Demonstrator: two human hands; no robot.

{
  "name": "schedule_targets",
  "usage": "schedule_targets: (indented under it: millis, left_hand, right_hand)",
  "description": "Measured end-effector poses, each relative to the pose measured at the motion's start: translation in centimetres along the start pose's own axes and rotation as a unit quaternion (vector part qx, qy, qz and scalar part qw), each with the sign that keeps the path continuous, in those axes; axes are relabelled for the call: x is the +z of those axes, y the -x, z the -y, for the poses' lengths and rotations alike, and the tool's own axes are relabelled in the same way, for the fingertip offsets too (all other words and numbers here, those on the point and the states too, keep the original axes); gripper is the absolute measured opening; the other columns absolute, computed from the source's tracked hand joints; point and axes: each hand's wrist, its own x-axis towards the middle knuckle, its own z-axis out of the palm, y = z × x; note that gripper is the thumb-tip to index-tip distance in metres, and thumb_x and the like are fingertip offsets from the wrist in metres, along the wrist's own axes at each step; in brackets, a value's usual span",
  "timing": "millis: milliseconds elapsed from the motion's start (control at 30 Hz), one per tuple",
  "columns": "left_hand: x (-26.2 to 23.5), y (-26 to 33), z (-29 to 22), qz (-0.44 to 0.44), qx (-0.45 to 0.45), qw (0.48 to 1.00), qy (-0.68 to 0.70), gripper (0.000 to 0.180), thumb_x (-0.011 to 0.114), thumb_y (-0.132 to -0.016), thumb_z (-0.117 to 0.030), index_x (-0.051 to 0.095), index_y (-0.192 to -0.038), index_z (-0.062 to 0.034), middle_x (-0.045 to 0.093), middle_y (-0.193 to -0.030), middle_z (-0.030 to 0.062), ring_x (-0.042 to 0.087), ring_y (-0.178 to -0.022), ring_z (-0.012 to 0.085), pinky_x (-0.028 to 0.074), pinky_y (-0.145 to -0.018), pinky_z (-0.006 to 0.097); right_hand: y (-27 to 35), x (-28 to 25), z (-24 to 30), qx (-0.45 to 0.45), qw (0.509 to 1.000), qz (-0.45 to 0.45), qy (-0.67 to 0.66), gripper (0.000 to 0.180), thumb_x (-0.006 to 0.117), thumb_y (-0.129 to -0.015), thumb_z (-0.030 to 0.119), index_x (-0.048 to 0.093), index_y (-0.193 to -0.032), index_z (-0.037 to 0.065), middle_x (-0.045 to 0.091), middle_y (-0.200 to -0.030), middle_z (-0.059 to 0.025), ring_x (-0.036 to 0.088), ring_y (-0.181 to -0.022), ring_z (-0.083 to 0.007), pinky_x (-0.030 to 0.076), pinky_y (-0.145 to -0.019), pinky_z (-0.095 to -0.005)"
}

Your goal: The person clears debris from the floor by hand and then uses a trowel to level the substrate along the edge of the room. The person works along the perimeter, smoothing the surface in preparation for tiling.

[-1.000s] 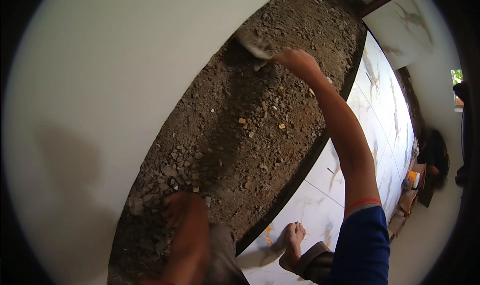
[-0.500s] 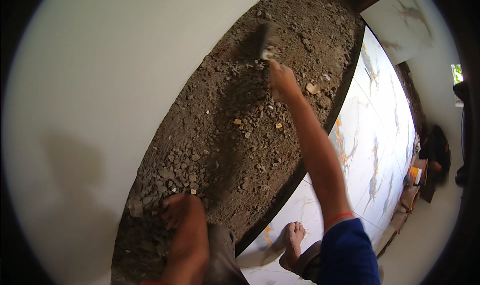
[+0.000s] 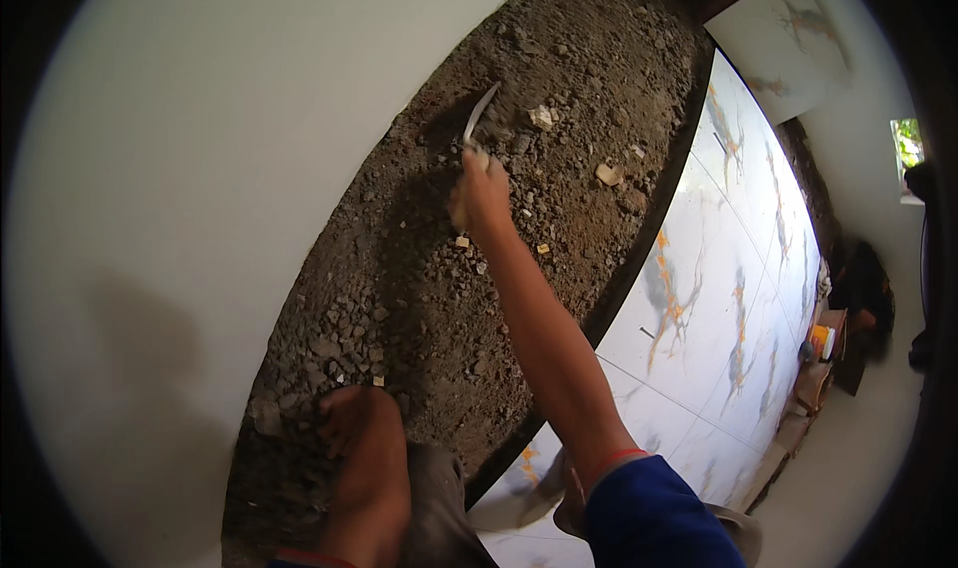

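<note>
My right hand [image 3: 483, 194] is closed around the handle of a trowel [image 3: 481, 115] over the strip of loose soil [image 3: 449, 318]. The metal blade shows nearly edge-on as a thin, curved, light line pointing away from me. A pale handle end sticks out below the fist. My left hand [image 3: 349, 413] rests low on the rubble near the wall, its fingers bent but apart, with no tool in it. Small grey stones [image 3: 344, 333] lie just beyond it. A pale broken chunk [image 3: 540, 118] sits right of the blade, and a flat tan piece [image 3: 609, 175] lies farther right.
A plain pale wall [image 3: 200, 169] bounds the soil on the left. White marbled floor tiles [image 3: 689, 298] with grey and orange veins border it on the right, along a dark edge. Assorted items [image 3: 823, 343] stand by the far right wall. My knee [image 3: 436, 498] is near the left forearm.
My right hand has swung left and slightly toward me with the trowel. The pale chunk now shows where the blurred blade was near. My left hand stays in place.
</note>
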Motion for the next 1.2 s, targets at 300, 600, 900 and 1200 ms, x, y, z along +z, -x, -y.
schedule_targets:
  millis: [300, 600, 900, 1200]
  left_hand:
    - [-0.1, -0.4, 0.1, 0.003, -0.022, 1.0, -0.019, 0.056, 0.045, -0.107, -0.039, 0.041, -0.148, -0.0008, 0.031, -0.16, 0.0269, 0.036, -0.145, 0.0525, 0.044, -0.113, 0.06]
    - [-0.9, -0.4, -0.2, -0.021, -0.025, 0.999, -0.034, 0.055, 0.046, -0.107, -0.039, 0.042, -0.147, -0.0014, 0.033, -0.159, 0.0263, 0.037, -0.145, 0.0521, 0.045, -0.113, 0.059]
    - [-2.0, 0.8, -0.9, -0.006, -0.022, 0.996, -0.09, 0.053, 0.046, -0.107, -0.038, 0.043, -0.146, -0.002, 0.034, -0.158, 0.0257, 0.038, -0.144, 0.0517, 0.046, -0.112, 0.059]
    - [-2.7, 0.7, -1.4, 0.003, -0.01, 0.994, -0.111, 0.052, 0.047, -0.107, -0.038, 0.044, -0.145, -0.0026, 0.035, -0.157, 0.0251, 0.038, -0.144, 0.0512, 0.046, -0.111, 0.058]
  right_hand:
    - [-2.7, -9.4, 8.1, -0.246, 0.861, -0.188, 0.404, 0.041, 0.074, -0.089, 0.021, 0.053, -0.117, -0.002, 0.069, -0.098, -0.0217, 0.069, -0.081, -0.0335, 0.056, -0.074, -0.0464]
    - [-9.3, -9.5, 9.2, -0.189, 0.952, -0.061, 0.234, 0.046, 0.084, -0.088, 0.03, 0.059, -0.114, 0.002, 0.067, -0.105, -0.0147, 0.068, -0.084, -0.0239, 0.057, -0.074, -0.0438]
    - [11.7, -5.1, 3.1, -0.014, 0.936, 0.305, 0.173, 0.042, 0.074, -0.1, 0.04, 0.056, -0.12, 0.008, 0.068, -0.095, -0.0081, 0.068, -0.069, -0.0157, 0.058, -0.059, -0.0318]
    - [3.9, -12.9, 3.8, 0.086, 0.964, 0.183, 0.174, 0.032, 0.071, -0.101, 0.03, 0.06, -0.12, 0.006, 0.068, -0.086, -0.0057, 0.063, -0.06, -0.0125, 0.054, -0.049, -0.0291]
